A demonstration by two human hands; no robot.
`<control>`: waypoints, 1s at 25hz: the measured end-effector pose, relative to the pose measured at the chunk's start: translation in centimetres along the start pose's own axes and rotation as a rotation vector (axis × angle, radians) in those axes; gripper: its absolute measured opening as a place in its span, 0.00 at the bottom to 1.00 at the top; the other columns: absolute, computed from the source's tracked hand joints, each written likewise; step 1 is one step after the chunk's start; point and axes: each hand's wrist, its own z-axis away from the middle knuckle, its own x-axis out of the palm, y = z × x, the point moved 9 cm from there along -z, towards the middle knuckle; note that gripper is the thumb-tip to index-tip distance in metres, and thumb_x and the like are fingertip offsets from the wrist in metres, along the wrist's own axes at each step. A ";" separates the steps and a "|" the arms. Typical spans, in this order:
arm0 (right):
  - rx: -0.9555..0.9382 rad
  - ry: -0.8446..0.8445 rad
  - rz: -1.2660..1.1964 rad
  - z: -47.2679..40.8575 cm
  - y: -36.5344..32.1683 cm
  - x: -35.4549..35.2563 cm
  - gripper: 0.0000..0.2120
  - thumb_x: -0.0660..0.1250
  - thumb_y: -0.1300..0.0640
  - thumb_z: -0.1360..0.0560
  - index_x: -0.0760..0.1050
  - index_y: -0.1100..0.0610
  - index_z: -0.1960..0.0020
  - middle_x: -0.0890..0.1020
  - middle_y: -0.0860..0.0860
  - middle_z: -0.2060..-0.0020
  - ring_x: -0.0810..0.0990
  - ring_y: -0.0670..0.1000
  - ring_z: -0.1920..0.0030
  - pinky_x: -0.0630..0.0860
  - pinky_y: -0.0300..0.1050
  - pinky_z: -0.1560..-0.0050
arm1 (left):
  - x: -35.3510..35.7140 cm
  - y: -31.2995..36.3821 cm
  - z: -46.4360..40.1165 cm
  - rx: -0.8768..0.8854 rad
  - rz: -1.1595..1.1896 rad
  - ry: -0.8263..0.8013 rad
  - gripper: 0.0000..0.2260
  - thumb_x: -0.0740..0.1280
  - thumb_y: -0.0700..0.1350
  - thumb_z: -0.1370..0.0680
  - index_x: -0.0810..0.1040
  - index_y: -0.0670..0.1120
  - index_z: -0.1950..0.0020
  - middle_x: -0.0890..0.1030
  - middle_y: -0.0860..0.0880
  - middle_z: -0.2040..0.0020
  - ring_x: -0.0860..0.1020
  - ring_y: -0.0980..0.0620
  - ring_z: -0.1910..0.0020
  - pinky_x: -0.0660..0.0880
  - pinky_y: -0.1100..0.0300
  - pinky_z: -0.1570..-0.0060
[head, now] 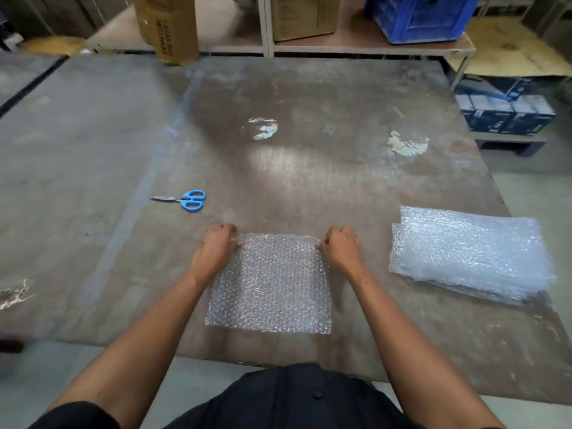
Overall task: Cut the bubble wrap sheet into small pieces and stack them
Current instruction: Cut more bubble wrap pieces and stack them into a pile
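Note:
A square bubble wrap piece (pixel 270 284) lies flat on the worn brown table (pixel 309 181), near the front edge. My left hand (pixel 216 247) pinches its far left corner. My right hand (pixel 340 246) pinches its far right corner. To the right rests a stack of bubble wrap pieces (pixel 467 253), slightly fanned. Blue-handled scissors (pixel 185 199) lie shut on the table, to the left and beyond my left hand, with the blades pointing left.
A tall cardboard box (pixel 168 26) stands at the table's far edge. Behind it is a low shelf with another cardboard box (pixel 305 17) and a blue crate (pixel 418 17). Dark boxes (pixel 504 109) sit on the floor at right.

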 end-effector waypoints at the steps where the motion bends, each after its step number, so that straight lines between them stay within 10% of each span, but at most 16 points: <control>1: -0.013 -0.032 -0.020 -0.2 -0.2 0.1 0.13 0.72 0.48 0.20 0.79 0.57 0.44 0.79 0.59 0.44 0.80 0.62 0.42 0.77 0.54 0.39 | -0.1 -0.6 -0.4 -0.039 0.074 -0.022 0.17 0.77 0.46 0.22 0.80 0.44 0.35 0.83 0.42 0.50 0.82 0.41 0.49 0.76 0.51 0.49; 5: -0.010 -0.025 -0.265 -0.5 0.3 -0.7 0.06 0.74 0.58 0.22 0.76 0.52 0.52 0.84 0.50 0.61 0.84 0.57 0.55 0.76 0.48 0.56 | -0.4 -1.4 -1.1 0.020 0.310 -0.124 0.09 0.78 0.45 0.23 0.79 0.46 0.53 0.79 0.52 0.65 0.76 0.52 0.65 0.69 0.59 0.64; 10: 0.020 0.021 -0.581 0.5 1.6 -3.5 0.09 0.75 0.60 0.20 0.82 0.56 0.41 0.85 0.51 0.59 0.86 0.52 0.69 0.82 0.46 0.69 | -1.6 -0.4 -1.6 0.124 0.610 -0.180 0.07 0.78 0.46 0.23 0.80 0.51 0.56 0.82 0.50 0.61 0.79 0.53 0.62 0.76 0.63 0.64; 16: 0.029 0.082 -0.878 2.6 3.2 -5.6 0.03 0.74 0.63 0.20 0.80 0.61 0.48 0.85 0.58 0.49 0.89 0.59 0.50 0.86 0.55 0.48 | -6.1 2.8 -0.5 0.261 0.591 0.101 0.07 0.77 0.42 0.23 0.87 0.52 0.48 0.87 0.57 0.49 0.84 0.58 0.48 0.81 0.62 0.51; 25: -0.247 0.079 -0.420 12.5 4.0 1.4 0.06 0.73 0.62 0.21 0.82 0.52 0.51 0.81 0.46 0.42 0.81 0.45 0.41 0.81 0.50 0.38 | -0.6 0.2 8.0 0.541 0.213 0.026 0.11 0.76 0.34 0.24 0.86 0.50 0.50 0.84 0.50 0.37 0.84 0.49 0.41 0.80 0.51 0.41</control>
